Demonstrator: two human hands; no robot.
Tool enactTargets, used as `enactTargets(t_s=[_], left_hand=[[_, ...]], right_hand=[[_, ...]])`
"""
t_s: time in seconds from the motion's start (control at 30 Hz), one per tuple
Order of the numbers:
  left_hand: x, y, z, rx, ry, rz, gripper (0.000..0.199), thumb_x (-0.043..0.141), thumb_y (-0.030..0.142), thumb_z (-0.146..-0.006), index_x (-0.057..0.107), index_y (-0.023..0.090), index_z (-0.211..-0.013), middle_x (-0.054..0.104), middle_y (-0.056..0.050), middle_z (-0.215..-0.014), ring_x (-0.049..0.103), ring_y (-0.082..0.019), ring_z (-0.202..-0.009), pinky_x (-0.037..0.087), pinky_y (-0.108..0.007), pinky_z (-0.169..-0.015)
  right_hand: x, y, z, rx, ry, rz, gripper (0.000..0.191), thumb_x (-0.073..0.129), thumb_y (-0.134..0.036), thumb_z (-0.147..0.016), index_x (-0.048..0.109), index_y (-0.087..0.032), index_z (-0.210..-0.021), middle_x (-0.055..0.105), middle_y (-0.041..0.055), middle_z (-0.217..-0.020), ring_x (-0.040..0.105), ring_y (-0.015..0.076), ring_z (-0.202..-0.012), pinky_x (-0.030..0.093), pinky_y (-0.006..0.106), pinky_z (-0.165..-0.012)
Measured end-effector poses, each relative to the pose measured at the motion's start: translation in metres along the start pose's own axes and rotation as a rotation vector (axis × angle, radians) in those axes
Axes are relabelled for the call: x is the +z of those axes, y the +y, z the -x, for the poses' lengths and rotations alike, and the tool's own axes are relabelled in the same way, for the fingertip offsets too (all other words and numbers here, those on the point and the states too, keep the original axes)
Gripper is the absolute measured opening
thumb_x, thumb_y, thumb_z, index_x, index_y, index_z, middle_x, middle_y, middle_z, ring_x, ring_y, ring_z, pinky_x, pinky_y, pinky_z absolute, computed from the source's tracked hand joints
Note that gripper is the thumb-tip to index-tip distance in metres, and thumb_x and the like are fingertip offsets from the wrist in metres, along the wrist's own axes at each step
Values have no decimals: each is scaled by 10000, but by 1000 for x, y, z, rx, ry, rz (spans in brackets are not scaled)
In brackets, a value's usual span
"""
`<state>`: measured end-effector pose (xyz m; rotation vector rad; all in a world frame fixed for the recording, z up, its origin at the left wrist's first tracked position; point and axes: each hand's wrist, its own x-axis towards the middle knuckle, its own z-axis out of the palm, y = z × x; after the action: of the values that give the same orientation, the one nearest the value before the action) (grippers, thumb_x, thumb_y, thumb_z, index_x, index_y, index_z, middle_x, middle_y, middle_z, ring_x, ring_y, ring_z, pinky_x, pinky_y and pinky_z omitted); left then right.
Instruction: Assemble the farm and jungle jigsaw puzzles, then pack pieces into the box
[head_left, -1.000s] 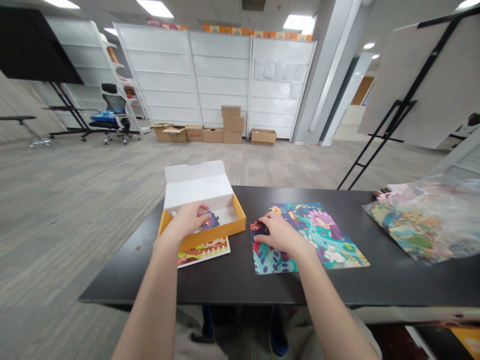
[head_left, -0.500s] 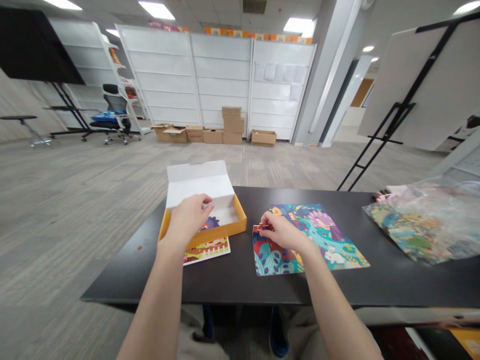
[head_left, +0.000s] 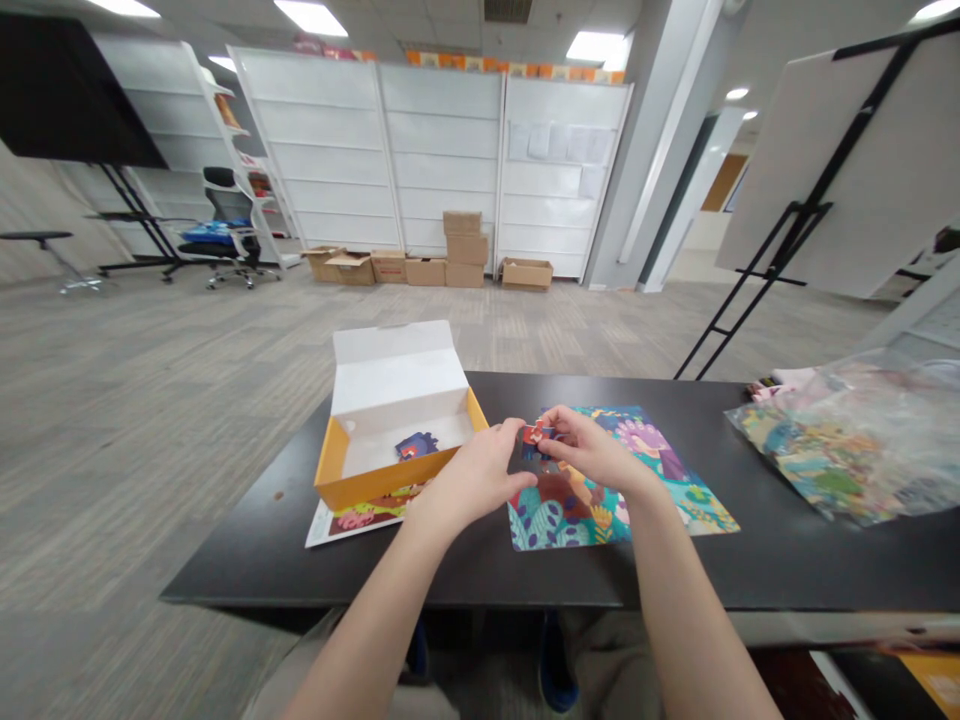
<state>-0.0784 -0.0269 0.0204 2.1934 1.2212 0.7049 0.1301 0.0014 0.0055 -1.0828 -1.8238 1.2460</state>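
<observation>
You pinch a red puzzle piece [head_left: 534,435] above the jigsaw board [head_left: 551,525].
Your right hand [head_left: 596,450] grasps it; your left hand [head_left: 469,482] is curled against it, grip unclear. The open orange box [head_left: 390,480] sits left, holding a dark piece [head_left: 416,445].

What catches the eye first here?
The left hand and right hand meet around a small red-and-dark puzzle piece above the bright illustrated jigsaw board on the black table. Left of them sits an open orange box with a white lid; far right, a clear plastic bag of colourful printed contents.
</observation>
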Motion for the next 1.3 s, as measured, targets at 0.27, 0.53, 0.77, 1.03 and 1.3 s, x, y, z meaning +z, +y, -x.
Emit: enactTargets(t_s=[0.27,0.53,0.77,1.03,1.3], left_hand=[[-3,-9,-11,-54,120,299,290,596,220,-849,577,215,-1139,699,-16,-803,691,-172,-700,516,-276,-663],[-70,-57,9,-453,263,-262,413,591,282,-868,534,237,-1275,761,-54,-910,705,-229,-804,490,-315,-720],[-77,-79,16,-562,99,-391,342,544,303,-882,644,244,-1203,776,-61,-953,706,-252,-880,480,-303,-698],[-73,-45,13,-235,298,-264,270,578,322,-867,699,197,-1073,746,-69,-1011,684,-215,-839,511,-325,-824],[-20,-3,6,-21,-166,-34,368,720,337,-777,680,204,-1117,758,-51,-908,676,-190,-699,475,-272,-634]], right_hand=[[-3,-6,1,-35,1,78,216,683,-388,-844,651,-194,-934,713,22,-883,672,173,-804,538,315,-742],[10,2,10,109,-113,763,462,859,-323,-632,743,-183,-1056,654,102,-1057,630,257,-939,488,343,-819],[16,-3,11,127,-187,742,406,837,-241,-651,711,-193,-1035,601,75,-1020,595,231,-947,471,313,-825],[12,4,6,69,-174,579,284,776,-171,-690,586,-207,-897,592,3,-890,545,161,-789,429,263,-683],[6,-10,13,40,-213,217,91,612,-281,-858,555,-214,-834,609,-34,-697,574,140,-637,447,255,-592]])
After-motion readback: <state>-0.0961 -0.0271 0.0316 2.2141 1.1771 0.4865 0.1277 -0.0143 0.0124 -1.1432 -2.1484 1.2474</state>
